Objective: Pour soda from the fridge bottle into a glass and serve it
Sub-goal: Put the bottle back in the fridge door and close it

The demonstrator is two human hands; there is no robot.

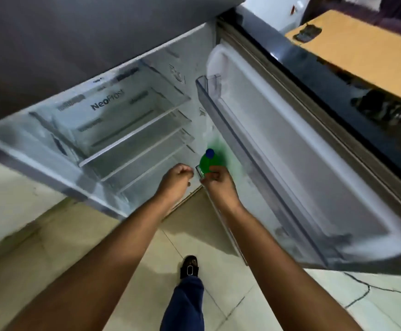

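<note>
Bottle (209,161), green with a blue cap, sits low in the fridge door (302,168), my right hand (218,185) wrapping its body, left hand (176,179) loosely fisted beside it — glass, pouring, serving all ahead.

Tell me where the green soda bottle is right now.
In the head view, the green bottle sits low in the open fridge door, right of the shelves, with the right hand closing on it.
</note>
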